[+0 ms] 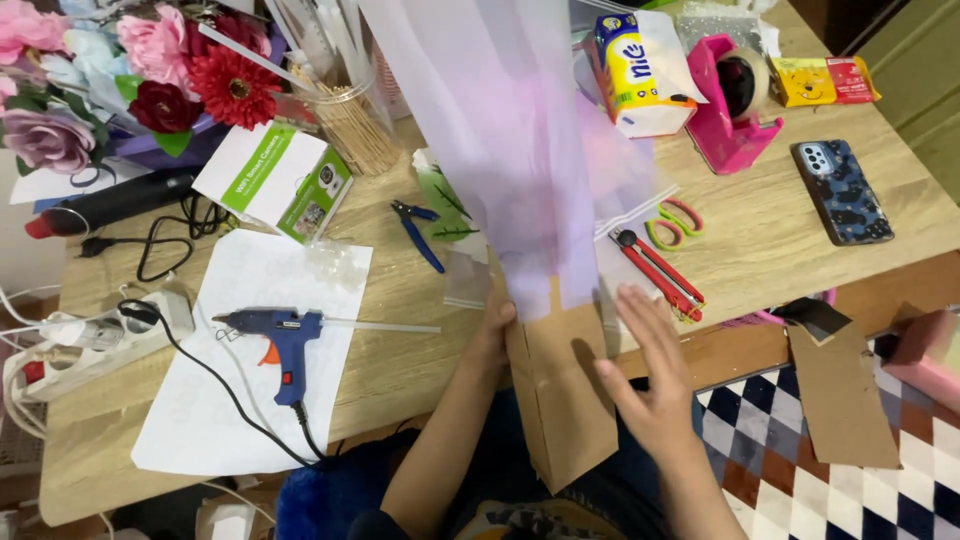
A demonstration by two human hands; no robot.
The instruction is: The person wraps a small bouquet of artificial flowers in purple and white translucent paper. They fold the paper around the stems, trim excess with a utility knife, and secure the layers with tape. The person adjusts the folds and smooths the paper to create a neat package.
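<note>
cardboard (560, 400), tan, matte and folded to a tall wedge, is held upright at the counter (420, 340) edge. left hand (492, 335) is closed on its left edge; right hand (650, 375) lies flat and open, fingers spread, just beside its right face. lilac tissue (520, 150), thin and translucent, drapes over the top. judged light, stiff along creases, tissue easily torn; best gripped by the cardboard edges.
</note>
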